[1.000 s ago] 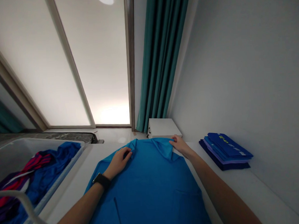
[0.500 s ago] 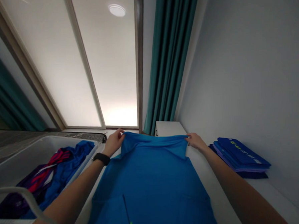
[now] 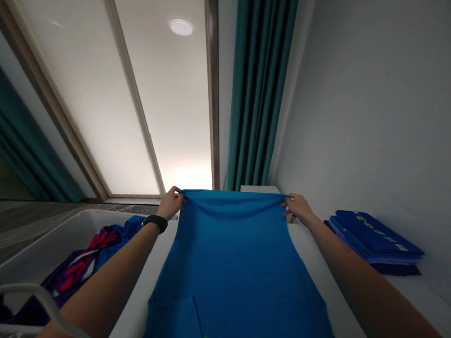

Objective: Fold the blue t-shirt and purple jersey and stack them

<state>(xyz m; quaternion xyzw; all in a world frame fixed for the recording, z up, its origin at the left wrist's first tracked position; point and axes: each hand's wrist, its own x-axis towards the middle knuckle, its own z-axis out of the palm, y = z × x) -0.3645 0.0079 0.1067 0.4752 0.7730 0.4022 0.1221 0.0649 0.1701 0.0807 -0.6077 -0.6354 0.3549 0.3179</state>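
At the far left, a white plastic laundry tub (image 3: 55, 243) stands just beside the bench's left edge, holding crumpled clothes (image 3: 90, 259) in pink, navy and blue. A white curved rod (image 3: 47, 304) crosses the near left corner of the view, in front of the tub.

The left hand (image 3: 169, 203), with a black watch strap (image 3: 155, 223) on its wrist, is raised over the far left corner of the bench. Its fingers (image 3: 177, 194) pinch one corner of a blue shirt (image 3: 231, 269). The shirt lies lengthwise along the middle of the bench, with its far edge lifted and pulled taut across to the right hand (image 3: 298, 209), whose fingers (image 3: 287, 203) pinch the opposite corner.

Behind the raised edge is a white cabinet (image 3: 259, 188). Near the bench's right edge, against the wall, sits a stack of folded blue garments (image 3: 373, 239), well apart from the right hand.
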